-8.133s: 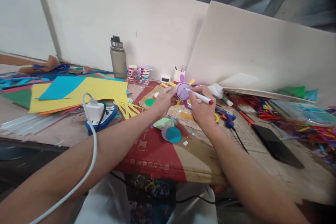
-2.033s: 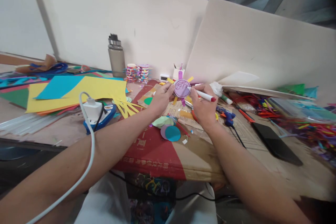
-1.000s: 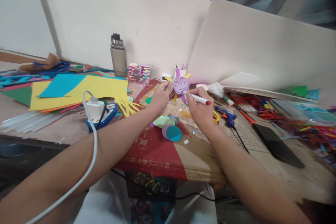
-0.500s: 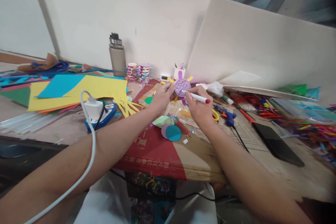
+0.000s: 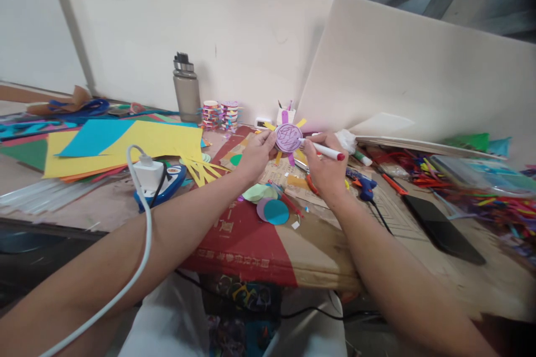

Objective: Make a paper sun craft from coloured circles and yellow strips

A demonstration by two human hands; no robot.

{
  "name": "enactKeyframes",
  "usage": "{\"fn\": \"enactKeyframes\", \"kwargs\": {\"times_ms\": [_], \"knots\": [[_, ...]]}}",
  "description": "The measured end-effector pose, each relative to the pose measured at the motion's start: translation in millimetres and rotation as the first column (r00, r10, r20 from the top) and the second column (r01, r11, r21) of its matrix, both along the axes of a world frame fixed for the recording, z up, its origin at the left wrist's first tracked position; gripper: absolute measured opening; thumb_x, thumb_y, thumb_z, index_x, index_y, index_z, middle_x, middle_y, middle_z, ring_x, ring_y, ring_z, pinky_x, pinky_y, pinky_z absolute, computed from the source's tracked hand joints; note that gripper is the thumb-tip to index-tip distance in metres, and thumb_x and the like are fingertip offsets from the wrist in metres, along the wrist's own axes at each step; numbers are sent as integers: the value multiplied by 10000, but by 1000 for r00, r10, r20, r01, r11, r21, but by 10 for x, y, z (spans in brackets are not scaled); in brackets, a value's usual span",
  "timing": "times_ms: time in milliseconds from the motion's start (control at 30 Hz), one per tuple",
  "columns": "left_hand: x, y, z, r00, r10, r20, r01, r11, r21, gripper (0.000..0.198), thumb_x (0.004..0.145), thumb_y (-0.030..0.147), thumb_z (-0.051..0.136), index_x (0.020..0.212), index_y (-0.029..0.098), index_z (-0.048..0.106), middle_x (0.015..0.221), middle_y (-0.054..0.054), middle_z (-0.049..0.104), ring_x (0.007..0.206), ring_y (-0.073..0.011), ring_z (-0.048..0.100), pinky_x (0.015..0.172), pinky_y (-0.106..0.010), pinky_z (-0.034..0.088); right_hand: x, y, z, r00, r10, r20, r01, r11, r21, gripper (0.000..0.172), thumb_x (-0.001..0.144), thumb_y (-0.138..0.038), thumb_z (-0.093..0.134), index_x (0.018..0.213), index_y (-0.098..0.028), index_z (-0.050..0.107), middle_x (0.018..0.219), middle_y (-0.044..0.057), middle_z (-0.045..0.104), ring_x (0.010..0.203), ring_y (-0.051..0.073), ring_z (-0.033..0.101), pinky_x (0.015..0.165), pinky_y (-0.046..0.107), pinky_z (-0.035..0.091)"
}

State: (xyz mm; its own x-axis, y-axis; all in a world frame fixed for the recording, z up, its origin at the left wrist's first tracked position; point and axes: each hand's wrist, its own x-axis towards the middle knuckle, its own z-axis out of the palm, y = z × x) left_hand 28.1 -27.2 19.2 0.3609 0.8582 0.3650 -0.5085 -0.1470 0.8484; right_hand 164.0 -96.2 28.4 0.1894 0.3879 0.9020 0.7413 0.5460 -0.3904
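Between thumb and fingers, my left hand (image 5: pixel 258 155) pinches the left edge of a round purple paper disc (image 5: pixel 288 138), held up above the table. Purple and yellow strips stick out around its rim, and dark scribbled lines cover its face. My right hand (image 5: pixel 327 166) grips a white marker (image 5: pixel 324 150) with a red end. The marker's tip is at the disc's right side; whether it touches cannot be made out. Below the hands lie a blue paper circle (image 5: pixel 276 212) and pale green paper circles (image 5: pixel 258 193).
A grey bottle (image 5: pixel 186 89) and two stacks of decorated discs (image 5: pixel 210 115) stand behind. Yellow paper (image 5: pixel 163 140) and a power strip (image 5: pixel 178 178) with a white cable lie left. A blue glue gun (image 5: pixel 365 186) and a black phone (image 5: pixel 441 228) are on the right.
The marker and my right hand have moved slightly right, from the disc's lower part to its right side. More scribbled lines show on the disc, which has shifted a little left.
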Motion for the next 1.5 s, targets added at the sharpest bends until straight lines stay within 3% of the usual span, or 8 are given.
{"fn": "enactKeyframes", "kwargs": {"times_ms": [467,633,800,1067,1167,1233,1367,1500], "knots": [[4,30,-39,999,4,-39,-2,999,32,228,848,366,631,777,161,561,673,27,518,609,-84,515,653,-213,477,-8,-6,15,1000,27,3,-27,1000,-11,79,852,-248,564,782,-211,566,750,7,630,704,150,580,698,310,484],[-5,21,-19,1000,8,-11,-8,1000,29,261,829,388,652,766,155,551,686,24,538,595,-78,514,609,-202,458,-21,-25,24,999,33,-13,-33,999,2,92,848,-242,579,763,-211,560,753,19,635,725,156,591,717,315,487],[-27,39,10,999,-9,47,13,997,-79,230,826,345,661,783,145,556,703,10,587,597,-80,551,609,-201,467,-2,-8,9,1000,-8,-23,9,1000,19,99,861,-275,576,790,-208,589,778,19,647,731,156,589,717,307,478],[-86,172,59,990,80,115,-39,946,-321,107,841,257,588,813,154,597,699,-2,639,586,-102,556,550,-198,436,94,110,-101,995,52,85,-35,981,-189,164,881,-253,504,939,-208,650,973,63,685,950,205,599,902,368,450],[-108,200,92,987,109,116,-54,913,-405,125,851,225,531,772,155,597,652,-10,632,569,-120,556,548,-217,448,117,150,-156,988,12,152,44,932,-361,221,854,-235,517,1007,-181,668,1002,98,664,970,229,587,908,381,445],[-124,214,99,987,109,118,-46,897,-440,143,850,226,513,752,156,591,613,-12,614,579,-134,569,567,-231,468,104,168,-187,970,-28,242,144,867,-477,278,840,-230,532,1072,-170,673,1039,124,636,997,249,569,913,393,433],[-153,227,92,988,121,100,-60,879,-473,129,820,195,505,724,151,579,579,-5,588,574,-134,559,569,-231,471,26,168,-240,887,-46,459,373,657,-655,398,811,-217,574,1202,-215,647,1181,149,579,1144,317,485,947,455,376],[-170,212,97,988,138,65,-89,867,-489,101,789,167,528,701,148,573,587,5,586,535,-114,520,529,-221,441,-31,131,-258,806,75,588,488,479,-730,643,713,-278,718,1333,-241,552,1300,166,524,1214,387,412,938,492,349]]}}
